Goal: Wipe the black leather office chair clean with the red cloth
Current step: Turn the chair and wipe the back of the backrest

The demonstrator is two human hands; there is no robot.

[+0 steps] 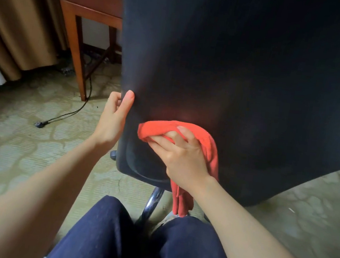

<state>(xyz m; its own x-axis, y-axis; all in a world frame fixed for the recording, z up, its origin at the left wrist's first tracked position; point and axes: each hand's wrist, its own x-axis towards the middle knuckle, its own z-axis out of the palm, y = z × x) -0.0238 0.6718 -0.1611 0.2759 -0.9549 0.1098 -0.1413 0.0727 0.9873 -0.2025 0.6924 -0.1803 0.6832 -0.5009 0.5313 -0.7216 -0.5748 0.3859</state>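
Observation:
The back of the black office chair fills the upper right of the head view. My left hand grips the left edge of the backrest, thumb on the rear face and fingers curled round the edge. My right hand holds the red cloth and presses it against the lower part of the backrest. A loose end of the cloth hangs down below my wrist. The chair's chrome base leg shows beneath the seat.
A wooden desk stands at the upper left, with a tan curtain beside it. A black power cable runs over the patterned green carpet. My knees in dark trousers are at the bottom.

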